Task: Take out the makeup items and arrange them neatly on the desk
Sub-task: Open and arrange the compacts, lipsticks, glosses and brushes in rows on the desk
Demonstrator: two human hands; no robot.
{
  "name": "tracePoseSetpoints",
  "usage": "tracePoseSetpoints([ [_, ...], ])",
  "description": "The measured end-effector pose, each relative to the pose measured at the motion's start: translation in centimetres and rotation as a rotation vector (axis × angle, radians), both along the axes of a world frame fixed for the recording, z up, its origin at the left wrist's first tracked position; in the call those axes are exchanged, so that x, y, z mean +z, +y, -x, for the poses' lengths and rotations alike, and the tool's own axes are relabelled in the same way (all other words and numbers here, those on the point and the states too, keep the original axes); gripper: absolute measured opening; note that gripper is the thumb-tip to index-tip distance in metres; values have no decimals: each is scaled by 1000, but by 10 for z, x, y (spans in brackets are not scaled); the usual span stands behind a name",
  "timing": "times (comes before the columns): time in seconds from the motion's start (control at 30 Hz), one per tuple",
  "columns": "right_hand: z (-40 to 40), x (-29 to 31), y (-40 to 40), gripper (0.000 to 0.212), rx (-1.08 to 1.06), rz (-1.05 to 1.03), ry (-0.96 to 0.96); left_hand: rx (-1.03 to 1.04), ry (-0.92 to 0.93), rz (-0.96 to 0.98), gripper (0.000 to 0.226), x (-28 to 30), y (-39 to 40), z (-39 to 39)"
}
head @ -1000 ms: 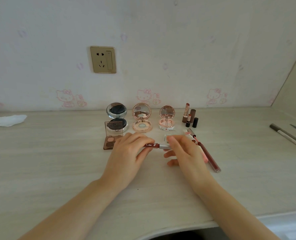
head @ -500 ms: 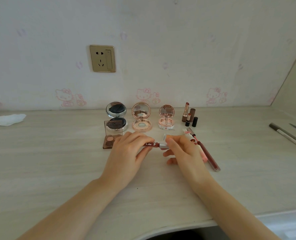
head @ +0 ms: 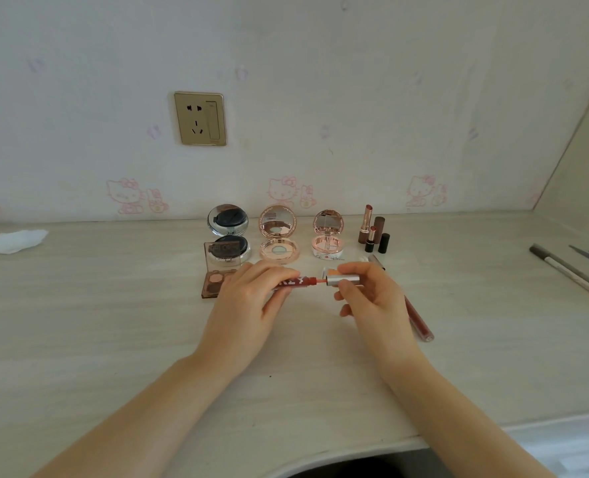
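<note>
A red lip-gloss tube [head: 287, 283] is held level just above the table [head: 113, 322], its long axis running left to right between the hands. The tube body is gripped by the left hand [head: 248, 305]; the silver cap [head: 343, 280], drawn slightly off, is pinched by the right hand [head: 372, 298], so any separation is judged to run sideways along that axis.

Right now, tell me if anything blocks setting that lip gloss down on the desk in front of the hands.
Nothing visible does. The left hand holds the lip gloss tube and the right hand grips its silver cap, pulled slightly apart. The desk below them is bare; the eyeshadow palette lies just left.
</note>
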State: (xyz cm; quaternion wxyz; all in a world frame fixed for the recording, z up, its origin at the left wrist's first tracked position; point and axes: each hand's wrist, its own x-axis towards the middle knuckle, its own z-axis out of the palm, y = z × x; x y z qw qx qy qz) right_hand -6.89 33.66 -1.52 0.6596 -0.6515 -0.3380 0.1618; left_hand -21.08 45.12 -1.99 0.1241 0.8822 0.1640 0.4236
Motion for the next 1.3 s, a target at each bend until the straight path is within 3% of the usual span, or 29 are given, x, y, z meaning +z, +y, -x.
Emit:
tracePoseSetpoints([
  [0.33, -12, 10, -3, 19, -3, -274, 335, -108, -84, -21, 33, 6, -10, -3],
  [0.63, -57, 31, -20, 20, 121, -214, 443, -301, -18, -221, 16, 8, -37, -16],
  [0.77, -81, 39, -29, 18, 175, -143, 455, -379, 63, -256, 10, 9, -50, -31],
  [0.93, -112, 46, -36, 19, 190, -43, 403, -457, 111, -178, 19, 13, -67, -61],
  [1.3, -169, 48, -44, 16, 153, 265, 188, -508, 202, -206, 28, 13, -100, -122],
])
